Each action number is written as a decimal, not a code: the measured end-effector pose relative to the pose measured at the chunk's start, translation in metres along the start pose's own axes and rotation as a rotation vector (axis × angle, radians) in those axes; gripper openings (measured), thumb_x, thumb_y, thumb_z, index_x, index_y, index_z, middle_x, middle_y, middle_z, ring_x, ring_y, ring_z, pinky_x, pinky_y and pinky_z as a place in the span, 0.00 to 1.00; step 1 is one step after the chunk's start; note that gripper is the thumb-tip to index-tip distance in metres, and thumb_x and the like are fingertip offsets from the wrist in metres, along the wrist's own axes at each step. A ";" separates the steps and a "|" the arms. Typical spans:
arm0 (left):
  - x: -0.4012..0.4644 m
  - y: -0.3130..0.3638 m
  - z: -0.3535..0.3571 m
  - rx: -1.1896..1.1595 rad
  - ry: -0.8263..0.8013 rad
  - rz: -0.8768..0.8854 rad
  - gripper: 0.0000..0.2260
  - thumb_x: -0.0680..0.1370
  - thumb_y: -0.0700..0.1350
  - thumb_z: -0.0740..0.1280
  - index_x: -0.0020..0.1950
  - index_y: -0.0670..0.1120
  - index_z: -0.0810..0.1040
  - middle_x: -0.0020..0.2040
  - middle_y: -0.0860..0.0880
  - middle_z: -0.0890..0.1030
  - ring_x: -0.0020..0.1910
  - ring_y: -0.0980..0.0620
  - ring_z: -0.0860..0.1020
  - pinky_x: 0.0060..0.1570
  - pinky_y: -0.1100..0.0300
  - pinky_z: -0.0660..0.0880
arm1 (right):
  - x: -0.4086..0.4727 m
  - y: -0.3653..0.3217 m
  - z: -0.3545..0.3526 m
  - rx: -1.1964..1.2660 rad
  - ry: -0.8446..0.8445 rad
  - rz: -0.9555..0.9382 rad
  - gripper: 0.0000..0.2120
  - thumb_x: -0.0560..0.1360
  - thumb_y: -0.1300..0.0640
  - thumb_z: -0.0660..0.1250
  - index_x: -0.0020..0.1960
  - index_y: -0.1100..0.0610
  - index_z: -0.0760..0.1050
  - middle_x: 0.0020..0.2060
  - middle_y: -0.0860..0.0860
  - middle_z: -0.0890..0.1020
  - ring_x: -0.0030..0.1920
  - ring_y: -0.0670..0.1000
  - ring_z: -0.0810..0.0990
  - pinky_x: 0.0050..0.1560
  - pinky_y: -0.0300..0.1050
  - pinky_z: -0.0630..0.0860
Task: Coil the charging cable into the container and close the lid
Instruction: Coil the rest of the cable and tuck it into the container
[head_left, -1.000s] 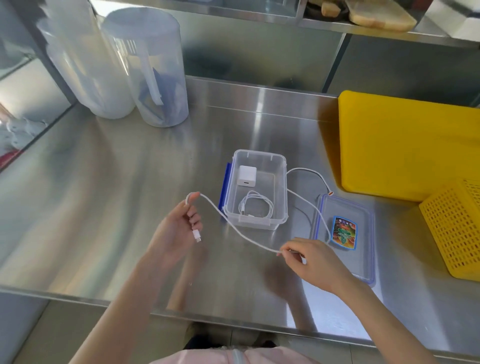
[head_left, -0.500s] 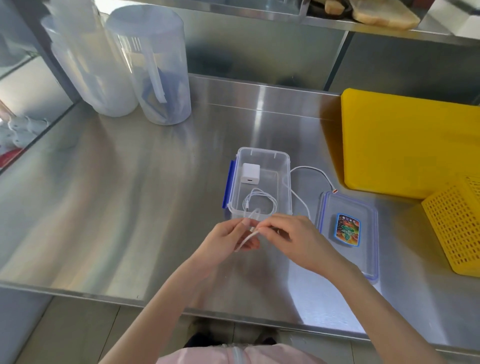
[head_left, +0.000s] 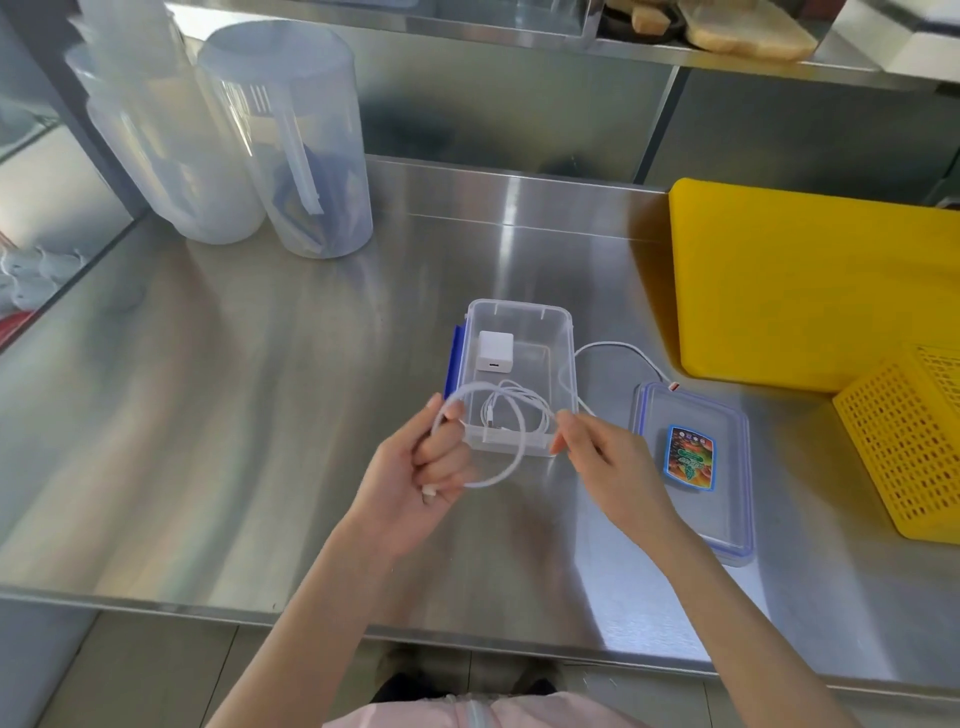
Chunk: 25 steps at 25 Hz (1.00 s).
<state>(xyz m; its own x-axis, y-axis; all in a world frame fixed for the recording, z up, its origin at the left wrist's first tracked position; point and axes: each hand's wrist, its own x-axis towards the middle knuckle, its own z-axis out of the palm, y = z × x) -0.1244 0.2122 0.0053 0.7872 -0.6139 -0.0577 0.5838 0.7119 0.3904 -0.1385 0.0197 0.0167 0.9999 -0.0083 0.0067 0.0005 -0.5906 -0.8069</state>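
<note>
On the steel worktop (head_left: 260, 415) stood the open box (head_left: 566, 332), holding a white charger (head_left: 495, 351) and a small coiled lead (head_left: 535, 410), its lid (head_left: 727, 499) lying apart to the right. The left hand (head_left: 415, 478) gripped a loop of cable (head_left: 498, 475) just before the box, the right hand (head_left: 608, 462) pinching the run that trailed over the box. Light and limp, it looked springy enough to need holding where the loops cross.

Two clear jugs (head_left: 260, 150) stand back left; yellow board (head_left: 810, 280) and basket (head_left: 904, 452) right.

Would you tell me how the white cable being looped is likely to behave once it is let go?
Probably floppy: the charging cable bends into a loop held by the left hand. It may spring open, as its free tail curves loosely beside the container.
</note>
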 end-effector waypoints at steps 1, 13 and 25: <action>0.000 0.008 -0.004 -0.124 -0.077 -0.007 0.13 0.79 0.46 0.57 0.48 0.39 0.77 0.27 0.50 0.61 0.25 0.54 0.60 0.27 0.62 0.63 | -0.002 0.004 0.000 -0.034 -0.003 0.005 0.17 0.78 0.51 0.56 0.33 0.54 0.71 0.20 0.41 0.73 0.25 0.43 0.69 0.28 0.31 0.64; -0.005 0.034 0.005 0.250 0.453 0.408 0.12 0.78 0.44 0.55 0.52 0.45 0.78 0.22 0.56 0.67 0.23 0.59 0.67 0.29 0.71 0.71 | -0.016 0.010 0.003 -0.162 -0.194 -0.130 0.05 0.77 0.56 0.58 0.48 0.53 0.73 0.25 0.46 0.73 0.27 0.43 0.72 0.31 0.31 0.66; 0.006 -0.009 0.014 0.932 0.474 0.202 0.14 0.81 0.42 0.52 0.39 0.45 0.73 0.27 0.53 0.83 0.29 0.58 0.81 0.35 0.68 0.77 | -0.017 -0.038 0.013 -0.361 -0.476 -0.275 0.12 0.74 0.55 0.58 0.53 0.48 0.77 0.35 0.52 0.80 0.34 0.49 0.72 0.40 0.45 0.71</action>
<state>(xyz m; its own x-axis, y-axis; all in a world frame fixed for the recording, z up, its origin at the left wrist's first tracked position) -0.1279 0.1974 0.0140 0.9667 -0.1753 -0.1862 0.2089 0.1210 0.9704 -0.1552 0.0527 0.0402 0.8596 0.4902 -0.1443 0.3358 -0.7547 -0.5637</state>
